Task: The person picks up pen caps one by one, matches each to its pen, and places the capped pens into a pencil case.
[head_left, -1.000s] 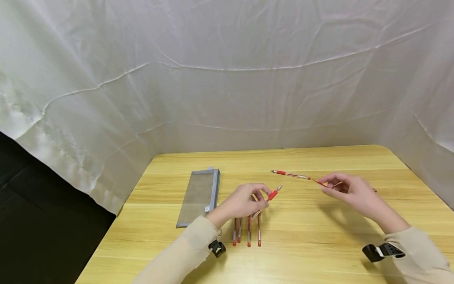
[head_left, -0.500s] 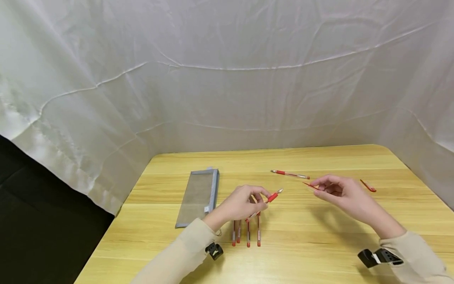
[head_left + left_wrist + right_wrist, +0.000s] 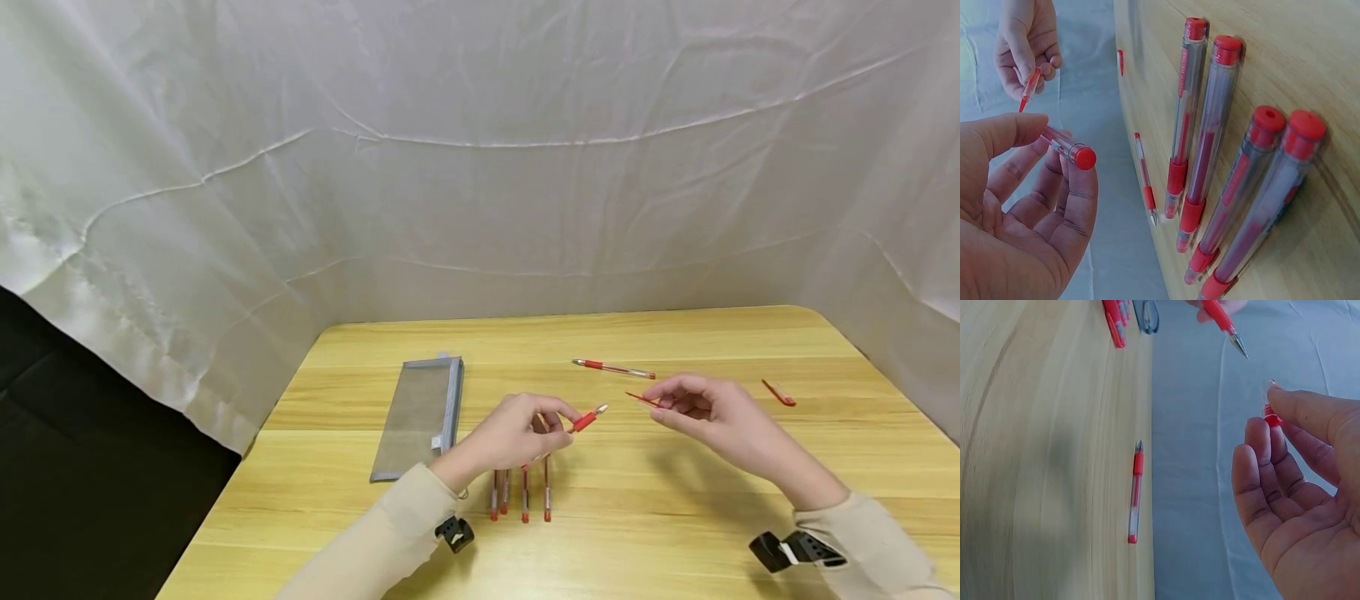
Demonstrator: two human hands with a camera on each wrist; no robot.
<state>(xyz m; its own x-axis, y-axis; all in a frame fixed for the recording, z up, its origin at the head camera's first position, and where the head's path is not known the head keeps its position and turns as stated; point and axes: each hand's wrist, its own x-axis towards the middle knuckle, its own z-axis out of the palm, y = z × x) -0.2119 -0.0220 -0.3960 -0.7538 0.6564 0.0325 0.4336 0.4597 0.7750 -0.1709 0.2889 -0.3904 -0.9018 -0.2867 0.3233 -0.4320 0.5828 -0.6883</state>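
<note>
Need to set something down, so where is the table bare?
Bare: between the pouch and the lone far pen; also the near table between the row of pens and the right sleeve. Crowded: right of the pouch, where the left grip hides the row's far ends.

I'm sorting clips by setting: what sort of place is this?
Probably a makeshift recording booth, though I can't be sure: pale sheeting hangs behind and beside a wooden table, and black devices are strapped at both wrists.

Pouch (image 3: 412,421) on table (image 3: 660,533), left of four pens (image 3: 526,496).
</note>
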